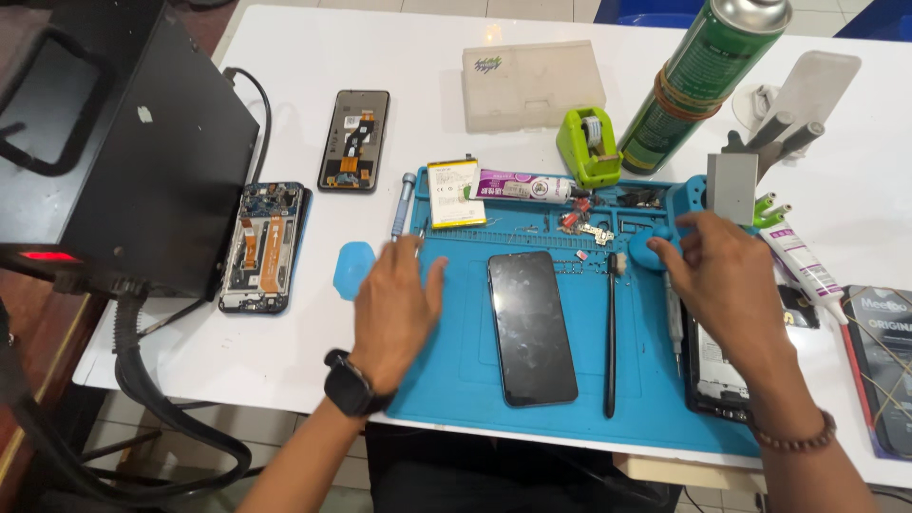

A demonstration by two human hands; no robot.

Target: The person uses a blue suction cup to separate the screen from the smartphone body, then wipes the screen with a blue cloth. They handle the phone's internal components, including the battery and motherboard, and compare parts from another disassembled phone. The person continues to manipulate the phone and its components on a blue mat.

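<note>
A black phone lies screen-up in the middle of a blue work mat. My left hand, with a black watch on the wrist, rests flat on the mat's left edge with fingers spread, beside a blue plastic pick and just below a blue-grey screwdriver. My right hand hovers over the mat's right side, fingertips at a blue round object; whether it grips that is unclear. A black frame part lies under that hand.
A black box machine stands at the left with cables. An opened phone body and a screen part lie beside it. A battery, glue tube, green tape dispenser, green spray can and brush sit around the mat.
</note>
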